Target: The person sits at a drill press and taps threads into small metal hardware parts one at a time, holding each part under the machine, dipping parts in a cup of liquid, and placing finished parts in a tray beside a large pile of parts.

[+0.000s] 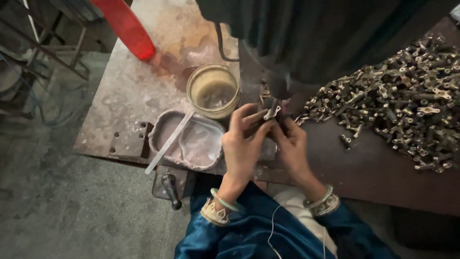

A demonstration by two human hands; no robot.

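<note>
Both hands meet under the dark machine head: left hand (244,144) fingers pinch a small metal fitting (271,113), right hand (291,144) fingers curl beside it, grip hidden; at three o'clock a big pile of fittings (407,96) covers the tabletop (373,168), apparently much left

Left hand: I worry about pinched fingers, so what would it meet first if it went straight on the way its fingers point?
Probably the small metal part at the left hand's fingertips, then the dark machine above it; depth is unclear.
</note>
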